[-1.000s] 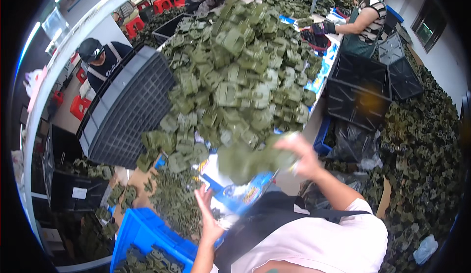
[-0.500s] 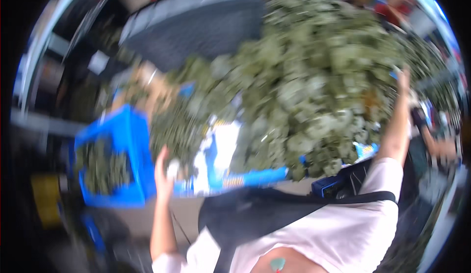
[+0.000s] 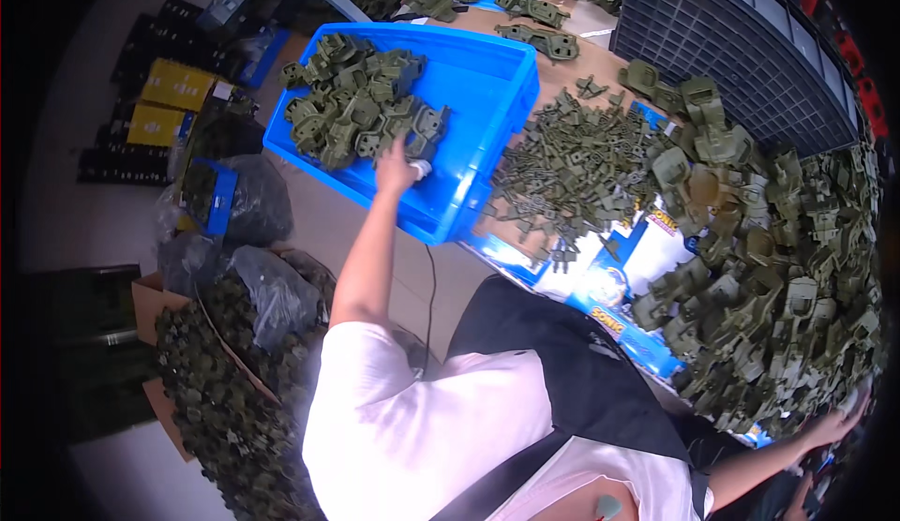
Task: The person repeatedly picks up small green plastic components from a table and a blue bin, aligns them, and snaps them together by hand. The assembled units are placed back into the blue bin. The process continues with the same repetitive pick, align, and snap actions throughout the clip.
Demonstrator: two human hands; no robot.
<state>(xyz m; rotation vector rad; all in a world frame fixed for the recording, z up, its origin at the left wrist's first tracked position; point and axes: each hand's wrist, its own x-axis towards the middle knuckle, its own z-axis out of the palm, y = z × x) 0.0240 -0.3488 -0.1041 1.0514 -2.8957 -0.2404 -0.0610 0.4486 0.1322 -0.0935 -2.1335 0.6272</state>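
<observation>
Olive-green moulded parts: left hand at the blue bin

Olive-green plastic parts (image 3: 352,113) lie heaped in the far-left half of a blue plastic bin (image 3: 487,99); the near-right half shows bare floor. The bin sits tilted at the counter (image 3: 572,34) edge, one corner overhanging the floor.

Left hand (image 3: 398,167) reaches in over the near wall, fingers loosely curled at the heap's edge, touching the parts. Whether it grips one, cannot tell; a small white object shows at the fingertips.

Right hand (image 3: 834,423) is stretched low right, resting against the edge of a large loose pile of the same green parts (image 3: 787,268) on the counter. Open or closed: cannot tell at the rim.

Smaller green pieces (image 3: 572,160) are spread between bin and pile.

Judgement: working inside the bin is best done pressing downward, not toward the overhang, since the bin looks easily tipped.
</observation>
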